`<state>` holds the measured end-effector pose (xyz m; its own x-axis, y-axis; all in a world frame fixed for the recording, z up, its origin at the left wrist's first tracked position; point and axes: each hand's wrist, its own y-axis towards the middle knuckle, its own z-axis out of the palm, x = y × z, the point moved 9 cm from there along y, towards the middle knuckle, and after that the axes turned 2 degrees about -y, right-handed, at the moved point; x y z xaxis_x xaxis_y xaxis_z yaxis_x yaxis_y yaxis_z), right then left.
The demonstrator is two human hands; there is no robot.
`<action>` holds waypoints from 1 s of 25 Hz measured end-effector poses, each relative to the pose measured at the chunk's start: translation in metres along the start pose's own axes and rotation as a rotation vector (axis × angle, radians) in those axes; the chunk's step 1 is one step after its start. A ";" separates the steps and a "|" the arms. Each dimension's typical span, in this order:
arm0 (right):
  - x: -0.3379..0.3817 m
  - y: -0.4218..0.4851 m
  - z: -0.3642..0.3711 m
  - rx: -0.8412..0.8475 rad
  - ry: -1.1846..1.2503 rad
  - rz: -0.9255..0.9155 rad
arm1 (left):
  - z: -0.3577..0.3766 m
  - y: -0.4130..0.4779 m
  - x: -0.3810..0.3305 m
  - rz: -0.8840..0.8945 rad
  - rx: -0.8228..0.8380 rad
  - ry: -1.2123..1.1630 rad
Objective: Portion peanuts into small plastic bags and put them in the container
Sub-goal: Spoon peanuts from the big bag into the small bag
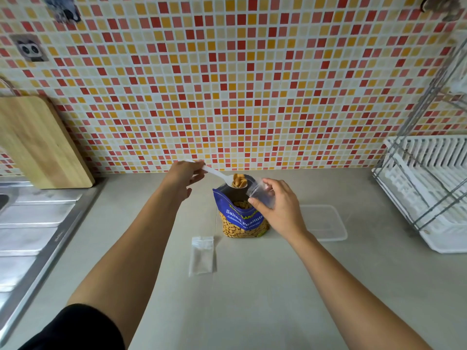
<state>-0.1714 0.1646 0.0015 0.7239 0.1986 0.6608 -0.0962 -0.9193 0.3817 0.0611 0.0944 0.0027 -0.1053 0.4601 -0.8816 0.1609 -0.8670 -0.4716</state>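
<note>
A blue bag of salted peanuts (242,218) stands open on the grey counter. My left hand (185,174) pinches the handle of a white plastic spoon (217,174), whose bowl is heaped with peanuts (238,181) just above the bag's mouth. Right of the spoon, my right hand (276,205) grips a small clear plastic bag (260,192), its opening turned toward the spoon. A clear rectangular container (326,223) lies on the counter behind my right wrist. A stack of empty small plastic bags (202,255) lies flat in front of the peanut bag.
A steel sink drainboard (32,228) runs along the left. A wooden cutting board (38,142) leans on the tiled wall at back left. A white dish rack with a wire frame (427,188) stands at the right.
</note>
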 end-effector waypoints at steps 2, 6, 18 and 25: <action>0.002 0.001 0.002 -0.005 0.008 -0.004 | 0.003 -0.004 -0.006 0.012 0.012 0.005; 0.005 0.002 0.004 -0.017 0.038 0.006 | 0.009 -0.011 -0.014 0.040 0.015 0.051; 0.012 0.002 0.001 -0.120 0.293 0.105 | 0.065 -0.068 -0.097 0.623 0.050 0.624; 0.015 0.004 0.000 -0.158 0.424 0.163 | 0.090 -0.106 -0.132 0.944 -0.077 0.949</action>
<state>-0.1609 0.1640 0.0130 0.3516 0.2075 0.9129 -0.3117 -0.8935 0.3231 -0.0305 0.1083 0.1709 0.7879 -0.3229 -0.5243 -0.1481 -0.9259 0.3475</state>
